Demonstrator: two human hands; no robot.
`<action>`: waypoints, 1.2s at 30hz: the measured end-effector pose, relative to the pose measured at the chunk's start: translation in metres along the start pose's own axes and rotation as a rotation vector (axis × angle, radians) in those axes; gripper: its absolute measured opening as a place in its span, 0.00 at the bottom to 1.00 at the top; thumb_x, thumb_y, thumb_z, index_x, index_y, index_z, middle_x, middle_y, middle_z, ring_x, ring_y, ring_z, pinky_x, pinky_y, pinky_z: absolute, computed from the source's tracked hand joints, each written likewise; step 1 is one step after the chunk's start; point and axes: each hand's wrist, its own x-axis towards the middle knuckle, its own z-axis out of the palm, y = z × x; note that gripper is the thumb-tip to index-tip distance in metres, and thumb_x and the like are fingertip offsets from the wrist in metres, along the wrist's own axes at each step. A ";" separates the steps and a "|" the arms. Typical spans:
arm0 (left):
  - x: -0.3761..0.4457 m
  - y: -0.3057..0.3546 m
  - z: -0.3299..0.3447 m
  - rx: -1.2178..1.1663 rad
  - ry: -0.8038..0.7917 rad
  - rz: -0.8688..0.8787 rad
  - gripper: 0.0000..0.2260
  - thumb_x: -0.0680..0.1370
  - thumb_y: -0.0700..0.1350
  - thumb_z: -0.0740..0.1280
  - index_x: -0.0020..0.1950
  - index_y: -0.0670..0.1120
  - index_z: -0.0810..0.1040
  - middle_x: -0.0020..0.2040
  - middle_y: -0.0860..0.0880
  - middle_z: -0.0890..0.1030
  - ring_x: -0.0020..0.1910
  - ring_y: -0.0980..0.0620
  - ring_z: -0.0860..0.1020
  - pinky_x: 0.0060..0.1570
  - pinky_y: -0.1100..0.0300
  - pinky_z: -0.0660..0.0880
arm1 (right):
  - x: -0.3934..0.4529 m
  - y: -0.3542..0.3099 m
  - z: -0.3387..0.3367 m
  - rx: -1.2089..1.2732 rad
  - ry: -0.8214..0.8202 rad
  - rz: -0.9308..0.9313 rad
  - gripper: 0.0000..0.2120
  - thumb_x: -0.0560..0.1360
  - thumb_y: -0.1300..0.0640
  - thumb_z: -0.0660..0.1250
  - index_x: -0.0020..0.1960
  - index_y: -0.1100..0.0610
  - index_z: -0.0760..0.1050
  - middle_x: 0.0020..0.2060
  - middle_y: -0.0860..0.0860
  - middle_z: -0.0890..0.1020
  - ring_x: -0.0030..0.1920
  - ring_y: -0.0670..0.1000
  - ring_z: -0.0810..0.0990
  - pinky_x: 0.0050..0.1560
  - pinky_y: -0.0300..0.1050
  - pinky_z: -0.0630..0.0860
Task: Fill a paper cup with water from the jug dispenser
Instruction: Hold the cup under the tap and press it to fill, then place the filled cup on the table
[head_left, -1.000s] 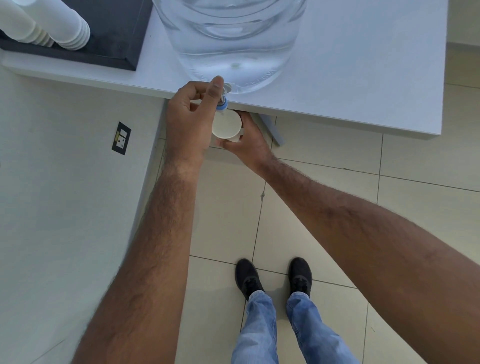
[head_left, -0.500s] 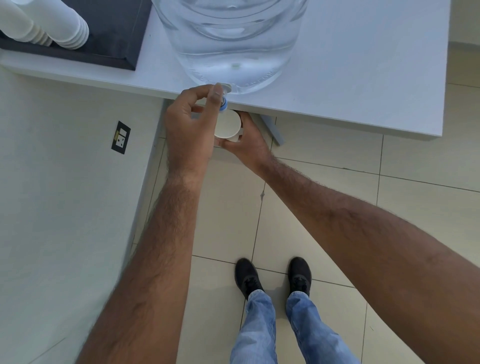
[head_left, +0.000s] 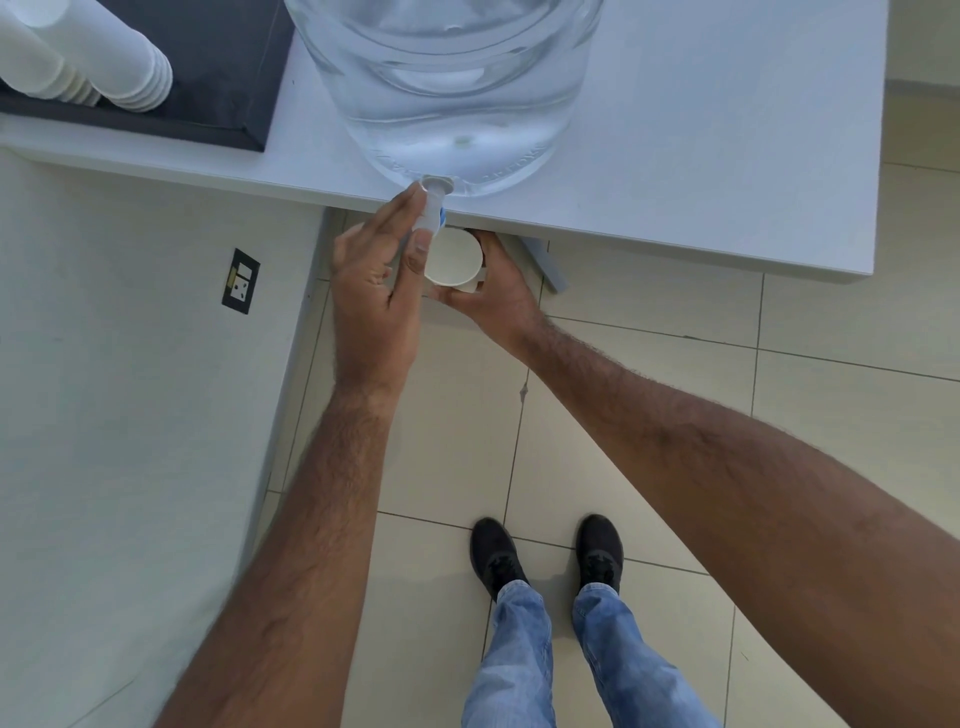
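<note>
A large clear water jug (head_left: 452, 104) stands on the white table (head_left: 701, 156), its small white and blue tap (head_left: 434, 200) poking out over the front edge. My left hand (head_left: 371, 296) is at the tap, fingers stretched out straight, with the tap held between index finger and thumb. Just below the tap sits a white paper cup (head_left: 452, 257), upright, mouth up. My right hand (head_left: 498, 296) grips the cup from below and behind. I cannot tell whether water is flowing or how full the cup is.
Two stacks of white cups (head_left: 130, 73) lie on a dark mat (head_left: 228, 67) at the table's back left. A wall with a socket (head_left: 240, 280) runs along the left. A grey table leg (head_left: 545, 260) is behind the cup. My shoes (head_left: 496, 558) stand on tiled floor.
My left hand's fingers have uncurled from a closed grip over the tap to a straight, stretched-out pose beside it. The cup and right hand have stayed under the tap.
</note>
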 end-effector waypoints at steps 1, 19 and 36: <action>0.000 0.000 0.000 0.000 -0.004 0.003 0.17 0.88 0.51 0.63 0.77 0.53 0.77 0.74 0.63 0.78 0.71 0.65 0.71 0.76 0.58 0.72 | -0.001 0.000 -0.001 -0.006 -0.002 -0.003 0.34 0.73 0.54 0.83 0.74 0.53 0.72 0.68 0.46 0.82 0.69 0.50 0.79 0.70 0.54 0.79; -0.017 0.053 -0.003 0.230 -0.023 0.031 0.18 0.88 0.39 0.61 0.78 0.47 0.75 0.80 0.50 0.74 0.79 0.47 0.68 0.82 0.51 0.63 | -0.094 -0.011 -0.099 -0.053 -0.026 0.071 0.32 0.72 0.55 0.84 0.71 0.53 0.73 0.65 0.50 0.82 0.67 0.55 0.79 0.70 0.58 0.78; 0.006 0.136 0.095 0.341 -0.395 0.253 0.21 0.88 0.45 0.62 0.82 0.46 0.68 0.82 0.48 0.69 0.82 0.44 0.65 0.85 0.51 0.60 | -0.095 -0.047 -0.249 -0.052 0.235 -0.027 0.32 0.73 0.51 0.84 0.70 0.54 0.73 0.63 0.46 0.81 0.65 0.51 0.80 0.68 0.48 0.78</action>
